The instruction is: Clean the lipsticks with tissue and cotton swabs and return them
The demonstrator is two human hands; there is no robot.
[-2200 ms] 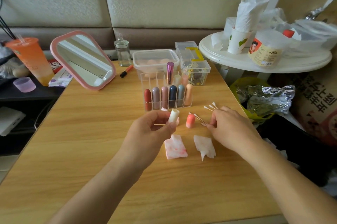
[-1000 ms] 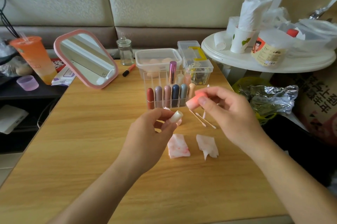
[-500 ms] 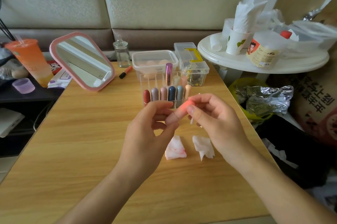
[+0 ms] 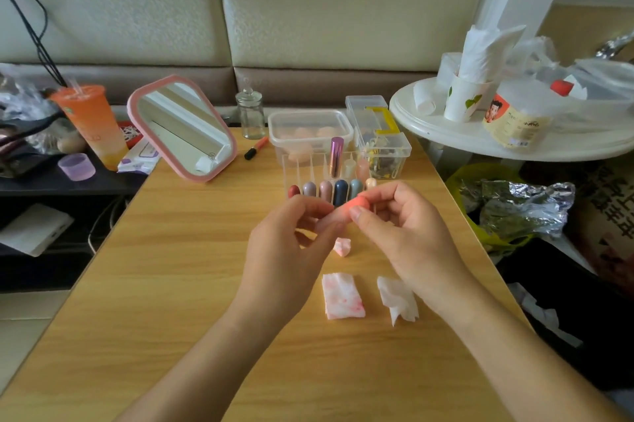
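Both hands meet above the wooden table (image 4: 171,284) on one lipstick. My left hand (image 4: 284,250) pinches its pale base, mostly hidden by my fingers. My right hand (image 4: 401,233) grips the coral-orange cap (image 4: 359,204) at the lipstick's top; cap and base are together. Behind them stands a clear acrylic organizer (image 4: 302,167) with a front row of several capped lipsticks and a tall metallic purple lipstick (image 4: 336,155). On the table lie a pink-stained folded tissue (image 4: 343,296), a white crumpled tissue (image 4: 398,300) and a small stained tissue scrap (image 4: 342,246). The cotton swabs are hidden behind my right hand.
A pink-framed mirror (image 4: 182,128), small glass jar (image 4: 251,118), orange pen (image 4: 255,148) and lidded plastic boxes (image 4: 308,128) line the table's far edge. An orange drink cup (image 4: 91,124) stands left. A white round side table (image 4: 480,137) and foil-filled bag (image 4: 514,209) are on the right.
My right hand picked the coral cap up from the table and brought it onto the lipstick base in my left hand. Both hands now hold the joined lipstick.
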